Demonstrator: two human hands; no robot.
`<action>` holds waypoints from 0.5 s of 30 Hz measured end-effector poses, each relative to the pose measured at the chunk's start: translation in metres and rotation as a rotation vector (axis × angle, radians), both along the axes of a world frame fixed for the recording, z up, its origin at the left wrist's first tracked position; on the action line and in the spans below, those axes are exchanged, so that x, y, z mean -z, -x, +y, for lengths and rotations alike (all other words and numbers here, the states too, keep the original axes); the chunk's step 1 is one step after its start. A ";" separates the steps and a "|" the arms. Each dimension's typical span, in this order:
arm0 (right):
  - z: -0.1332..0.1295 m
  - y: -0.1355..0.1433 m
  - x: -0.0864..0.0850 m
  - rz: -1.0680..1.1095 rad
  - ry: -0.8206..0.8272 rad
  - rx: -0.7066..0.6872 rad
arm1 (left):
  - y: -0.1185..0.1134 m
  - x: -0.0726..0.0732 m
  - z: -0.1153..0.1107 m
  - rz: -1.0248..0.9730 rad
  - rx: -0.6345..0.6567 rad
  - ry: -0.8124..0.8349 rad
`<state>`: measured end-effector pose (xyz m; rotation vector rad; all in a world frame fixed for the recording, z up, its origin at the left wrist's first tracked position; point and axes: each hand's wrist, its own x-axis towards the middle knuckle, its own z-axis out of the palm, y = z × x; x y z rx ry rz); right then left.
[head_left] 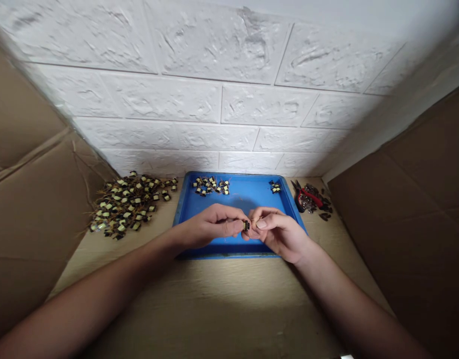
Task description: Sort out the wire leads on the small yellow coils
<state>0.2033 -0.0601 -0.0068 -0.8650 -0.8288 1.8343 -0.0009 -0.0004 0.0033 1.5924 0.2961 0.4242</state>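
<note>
Between finger and thumb, my left hand pinches a small transformer with a black pinned base and yellow wrapping. Close against it on the right, my right hand has thumb and forefinger pressed together at the thin copper-coloured wires coming off the part. Both hands are over the front half of a blue tray. Inside the tray, a group of similar transformers lies at the back left. A smaller cluster of transformers sits at the back right.
A large heap of wired transformers lies on the table left of the tray. To the right are red-handled pliers among small dark and shiny pieces. Cardboard panels flank both sides, and a white brick-patterned wall stands behind.
</note>
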 end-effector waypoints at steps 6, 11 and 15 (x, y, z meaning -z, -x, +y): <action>-0.003 0.001 0.005 -0.165 -0.218 0.147 | -0.002 0.001 0.000 -0.003 -0.089 0.018; -0.007 0.000 0.010 -0.305 -0.391 0.273 | -0.004 0.000 0.000 -0.002 -0.178 -0.019; -0.009 0.001 0.008 -0.499 -0.503 0.353 | -0.004 0.001 0.000 0.011 -0.244 -0.029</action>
